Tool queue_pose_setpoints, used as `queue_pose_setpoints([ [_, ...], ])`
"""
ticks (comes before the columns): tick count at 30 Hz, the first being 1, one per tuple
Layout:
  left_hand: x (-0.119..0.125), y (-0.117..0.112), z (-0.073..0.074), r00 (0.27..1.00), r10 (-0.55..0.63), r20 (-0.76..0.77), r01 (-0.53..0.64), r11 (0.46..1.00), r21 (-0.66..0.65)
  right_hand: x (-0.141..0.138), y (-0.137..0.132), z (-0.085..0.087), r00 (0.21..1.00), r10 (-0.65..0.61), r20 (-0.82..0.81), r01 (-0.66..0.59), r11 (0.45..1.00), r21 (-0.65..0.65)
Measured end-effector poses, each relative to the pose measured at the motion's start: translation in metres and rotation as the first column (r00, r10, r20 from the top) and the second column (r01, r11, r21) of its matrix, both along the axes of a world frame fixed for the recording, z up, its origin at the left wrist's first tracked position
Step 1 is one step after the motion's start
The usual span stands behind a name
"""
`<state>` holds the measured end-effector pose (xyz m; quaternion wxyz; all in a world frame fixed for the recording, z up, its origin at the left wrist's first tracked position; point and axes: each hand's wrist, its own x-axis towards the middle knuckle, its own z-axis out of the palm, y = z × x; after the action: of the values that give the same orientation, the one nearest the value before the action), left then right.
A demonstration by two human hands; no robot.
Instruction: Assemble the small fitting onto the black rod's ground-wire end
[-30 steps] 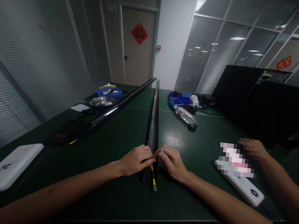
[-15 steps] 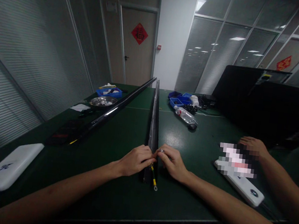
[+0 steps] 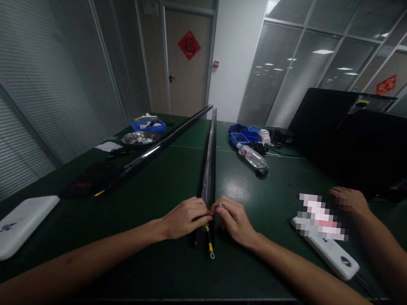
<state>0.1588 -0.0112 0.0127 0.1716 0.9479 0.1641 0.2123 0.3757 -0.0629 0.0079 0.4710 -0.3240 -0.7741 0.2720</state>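
Observation:
A long dark rail [image 3: 210, 173] runs away from me down the middle of the green table. At its near end, my left hand [image 3: 188, 216] is closed, thumb and fingertips pressed together over the rail. My right hand [image 3: 234, 219], wearing a ring, is closed against the same spot from the other side. Just below the meeting fingertips a short yellow-green wire [image 3: 209, 236] comes out, ending in a metal ring terminal [image 3: 212, 255]. Whatever lies between the fingertips is hidden. A second dark rail [image 3: 156, 149] lies slanted to the left, with a yellow tip at its near end.
White devices [image 3: 9, 230] lie at left and right. Another person's hand [image 3: 353, 201] rests near the right one, by a blurred patch. Farther back are a metal bowl [image 3: 140, 138], blue bins [image 3: 239, 138], a plastic bottle [image 3: 251, 156] and large black panels [image 3: 366, 146].
My hands and the rail stay practically still. The other person's hand at the right has shifted slightly to the right.

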Motion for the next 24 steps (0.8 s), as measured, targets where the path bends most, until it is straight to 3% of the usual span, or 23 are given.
queue_pose_setpoints([
  [24, 0.0001, 0.0011, -0.0029, 1.000, -0.002, 0.010, 0.002, 1.000, 0.020, 0.0001, -0.0002, -0.0021, 1.000, -0.021, 0.000, 0.021, 1.000, 0.024],
])
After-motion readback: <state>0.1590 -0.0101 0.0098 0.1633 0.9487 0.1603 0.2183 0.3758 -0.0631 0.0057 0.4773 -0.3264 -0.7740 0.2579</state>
